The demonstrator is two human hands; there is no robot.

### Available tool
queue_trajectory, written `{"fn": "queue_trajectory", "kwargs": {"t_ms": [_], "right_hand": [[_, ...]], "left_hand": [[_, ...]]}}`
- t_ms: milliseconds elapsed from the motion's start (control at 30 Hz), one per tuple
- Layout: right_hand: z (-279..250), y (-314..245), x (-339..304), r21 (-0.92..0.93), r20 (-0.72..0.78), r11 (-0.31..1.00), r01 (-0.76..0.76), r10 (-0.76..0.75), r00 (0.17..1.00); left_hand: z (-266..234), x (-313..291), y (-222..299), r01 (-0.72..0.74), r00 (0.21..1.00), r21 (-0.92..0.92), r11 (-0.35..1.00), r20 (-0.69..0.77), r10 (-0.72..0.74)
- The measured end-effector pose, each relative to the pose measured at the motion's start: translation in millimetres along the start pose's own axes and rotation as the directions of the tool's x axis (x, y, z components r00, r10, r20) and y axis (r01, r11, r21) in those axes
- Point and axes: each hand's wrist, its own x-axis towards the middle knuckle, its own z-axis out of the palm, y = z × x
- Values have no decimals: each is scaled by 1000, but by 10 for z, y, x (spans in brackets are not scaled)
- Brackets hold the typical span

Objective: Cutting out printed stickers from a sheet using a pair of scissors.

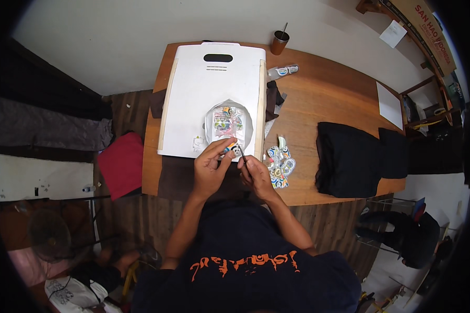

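Note:
My left hand point(210, 169) pinches a small colourful cut-out sticker point(234, 149) with a black-and-white animal face between thumb and fingers. In my right hand point(257, 177) is a slim dark pointed tool point(242, 152), its tip at the sticker's edge; its exact kind is too small to tell. Both hands are over the near edge of a white panel point(188, 99) with a dark handle slot. Just beyond them, a round whitish recess or dish point(249, 125) on the panel holds several colourful stickers point(227, 120). More cut-out stickers point(279, 169) lie in a pile right of my right hand.
The panel lies on a brown wooden table point(308, 99). Folded black cloth point(347, 159) sits on the right, and a brown cup point(280, 43) stands at the back. A clear packet point(284, 71) lies beside the panel. Red cloth point(121, 164) hangs at left; a shelf point(428, 88) is far right.

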Motion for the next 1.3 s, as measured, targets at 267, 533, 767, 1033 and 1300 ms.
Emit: {"fn": "queue_trajectory", "kwargs": {"t_ms": [267,533,767,1033,1300], "right_hand": [[3,3,-2,13,9,1000,4,-4,1000],[9,-3,-1,10,10,1000,11,-11,1000],[8,2,3,12,15,1000,17,-17,1000],[13,-18,-2,27,8,1000,-4,4,1000],[11,-8,-2,38,9,999,-5,4,1000]], "left_hand": [[13,-1,2,-3,1000,1,1000,-6,3],[21,-13,2,-1,1000,-7,1000,1,1],[36,-5,29,-2,1000,-37,999,1,2],[25,-20,-9,2,1000,-48,999,1,-2],[38,-36,5,-1,1000,-33,999,6,1]]}}
